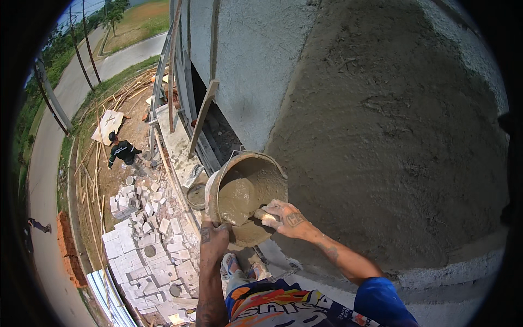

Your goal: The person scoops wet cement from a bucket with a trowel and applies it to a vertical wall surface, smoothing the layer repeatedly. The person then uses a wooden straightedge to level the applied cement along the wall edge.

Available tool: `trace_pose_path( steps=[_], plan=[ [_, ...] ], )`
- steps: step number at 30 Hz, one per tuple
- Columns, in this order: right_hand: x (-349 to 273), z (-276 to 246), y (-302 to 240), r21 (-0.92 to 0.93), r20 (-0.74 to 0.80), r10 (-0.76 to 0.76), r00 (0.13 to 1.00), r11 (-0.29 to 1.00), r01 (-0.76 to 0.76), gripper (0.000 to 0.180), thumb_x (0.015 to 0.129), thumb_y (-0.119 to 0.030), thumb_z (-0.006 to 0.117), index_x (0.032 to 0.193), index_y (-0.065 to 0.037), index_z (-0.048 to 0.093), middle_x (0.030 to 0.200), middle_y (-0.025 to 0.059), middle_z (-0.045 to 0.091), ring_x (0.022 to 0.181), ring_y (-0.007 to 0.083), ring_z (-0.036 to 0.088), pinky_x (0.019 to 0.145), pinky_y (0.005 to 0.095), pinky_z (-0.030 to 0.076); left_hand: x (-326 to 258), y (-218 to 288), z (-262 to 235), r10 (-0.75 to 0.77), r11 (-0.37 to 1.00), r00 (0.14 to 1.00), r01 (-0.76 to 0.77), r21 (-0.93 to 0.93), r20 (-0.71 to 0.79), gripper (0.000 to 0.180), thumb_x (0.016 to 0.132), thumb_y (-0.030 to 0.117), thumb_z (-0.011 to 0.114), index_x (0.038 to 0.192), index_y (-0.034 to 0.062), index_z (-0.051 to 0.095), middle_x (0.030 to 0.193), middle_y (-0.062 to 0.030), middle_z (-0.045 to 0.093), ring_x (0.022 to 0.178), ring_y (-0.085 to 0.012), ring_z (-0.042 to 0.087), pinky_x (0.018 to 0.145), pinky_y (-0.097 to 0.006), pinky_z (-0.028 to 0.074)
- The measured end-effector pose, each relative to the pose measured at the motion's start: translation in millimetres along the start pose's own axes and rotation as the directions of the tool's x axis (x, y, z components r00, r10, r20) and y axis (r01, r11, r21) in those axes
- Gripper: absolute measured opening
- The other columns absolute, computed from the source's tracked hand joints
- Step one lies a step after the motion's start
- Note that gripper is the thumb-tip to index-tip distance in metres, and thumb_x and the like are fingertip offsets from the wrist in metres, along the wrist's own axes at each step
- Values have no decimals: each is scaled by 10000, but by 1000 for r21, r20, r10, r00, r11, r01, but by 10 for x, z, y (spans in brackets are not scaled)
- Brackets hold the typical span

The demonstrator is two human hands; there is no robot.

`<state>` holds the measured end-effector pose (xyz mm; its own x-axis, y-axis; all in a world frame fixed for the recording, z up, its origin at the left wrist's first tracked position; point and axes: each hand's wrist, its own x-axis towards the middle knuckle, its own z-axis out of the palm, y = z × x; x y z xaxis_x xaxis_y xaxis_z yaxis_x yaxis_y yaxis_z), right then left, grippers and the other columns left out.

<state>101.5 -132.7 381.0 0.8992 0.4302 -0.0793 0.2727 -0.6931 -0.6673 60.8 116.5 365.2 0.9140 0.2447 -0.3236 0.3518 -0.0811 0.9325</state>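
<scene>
Bucket [246, 193]: round, mortar-crusted, tilted with its mouth toward the viewer, held well above the ground beside the freshly plastered wall. It is partly filled with wet grey mortar [238, 200], pooled against the lower left side. A wire handle shows at the upper rim.

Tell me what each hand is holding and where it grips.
The left hand grips the tilted mortar bucket at its lower rim. The right hand reaches into the bucket's mouth, holding a tool handle; its working end is hidden in the wet mortar.

1 bucket [248, 191], 2 hands (mortar-smeared): left hand [214, 238], right hand [284, 217].
</scene>
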Motion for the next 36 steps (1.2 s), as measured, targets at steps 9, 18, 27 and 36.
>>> trace_pose_path(
  steps=[9, 18, 27, 36],
  plan=[
    [-42, -1793, -965, 279, 28, -67, 997, 959, 56, 431, 1002, -355, 663, 1261, -11, 701, 967, 85, 597, 725, 136, 617, 615, 326, 519, 33, -247, -519, -195, 941, 978, 166, -294, -74, 355, 895, 198, 634, 1176, 16, 515, 1015, -141, 639, 844, -239, 643, 668, -370, 545],
    [-823, -2978, -1510, 168, -768, 196, 610, 980, -103, 486, 1010, -429, 655, 1202, 15, 692, 705, -6, 594, 609, 58, 564, 536, 236, 472, 126, -480, -472, -117, 973, 981, 82, -213, -155, 486, 875, 305, 635, 1215, -27, 532, 1085, -200, 636, 1015, -305, 596, 920, -419, 478],
    [-501, -1505, -949, -552, -338, -78, 938, 824, -130, 370, 906, -180, 745, 1224, 1, 687, 1083, 151, 657, 893, 295, 697, 743, 401, 575, 110, 96, 10, 115, 991, 993, -114, -72, 11, 367, 836, 57, 635, 1187, -47, 640, 958, -158, 714, 822, -251, 669, 741, -402, 533],
    [-94, -331, 22, -557, 1, 117, 993, 825, -97, 371, 864, -138, 706, 1196, 27, 685, 1295, 227, 611, 1139, 374, 652, 903, 457, 568, -23, 470, 155, 470, 817, 868, -496, 294, 159, 301, 831, 37, 671, 1117, -54, 640, 942, -287, 688, 844, -437, 690, 725, -452, 537]
  ],
)
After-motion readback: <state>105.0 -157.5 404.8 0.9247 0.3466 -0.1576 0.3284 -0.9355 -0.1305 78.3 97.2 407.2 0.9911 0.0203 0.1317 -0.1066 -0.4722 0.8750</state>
